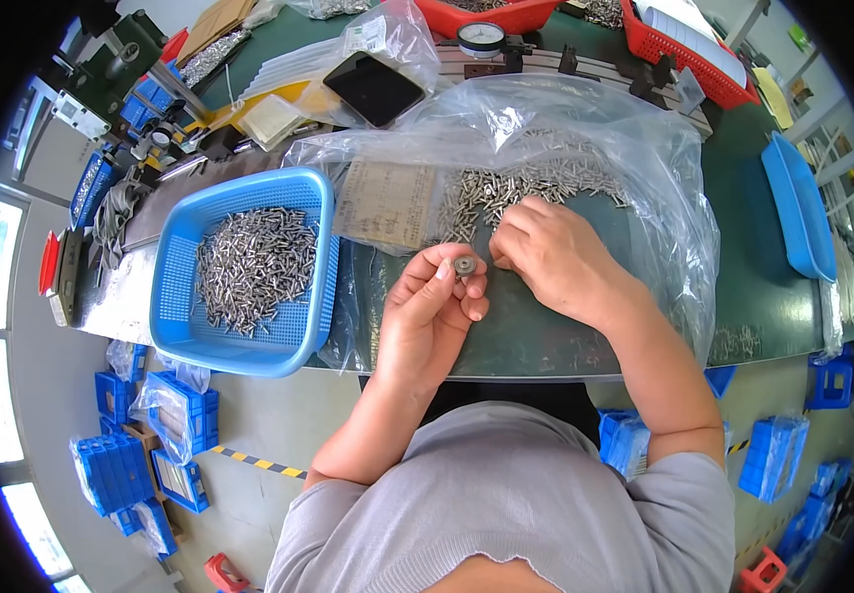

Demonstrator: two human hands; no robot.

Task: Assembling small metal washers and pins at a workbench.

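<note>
In front of my body, my left hand [431,306] pinches a small round metal piece [464,266] with a dark centre between thumb and fingers. My right hand [557,259] is just to its right, fingers curled together at the near edge of a heap of small metal pins [511,190]. What those fingertips hold, if anything, is hidden. The pins lie in a large clear plastic bag [679,198] spread over the green table. More pins [257,267] fill the middle of a blue basket [324,287] to my left.
A brown paper label [383,205] shows by the pins. Behind the bag lie a black phone [374,89] and a dial gauge [481,39]. Red baskets [684,59] stand at the far side, a blue tray [797,208] at the right edge. Blue crates [116,472] stand on the floor.
</note>
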